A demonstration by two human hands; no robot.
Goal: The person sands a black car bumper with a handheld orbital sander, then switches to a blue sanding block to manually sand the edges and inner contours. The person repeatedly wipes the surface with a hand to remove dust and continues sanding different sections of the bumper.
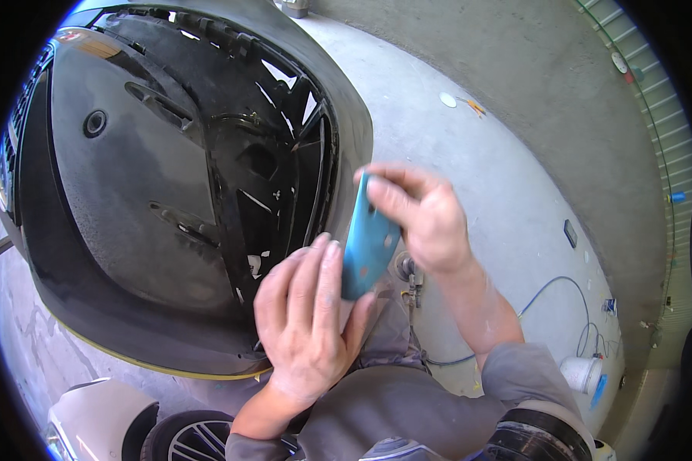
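A blue-green sanding sheet with holes in it is held between my two hands, over the near right edge of a car bumper. My right hand pinches its upper end between thumb and fingers. At the lower end, my left hand has its fingers and thumb around the sheet. The sheet looks bent or folded, and motion smears it a little. Pale dust coats the fingers. The large dark grey bumper fills the left side, with black openings and brackets along its inner part.
Below my right wrist is a round tool with a metal hose fitting. A blue hose runs across the pale floor. A white bucket stands at the lower right. At the lower left are a pale car panel and a wheel.
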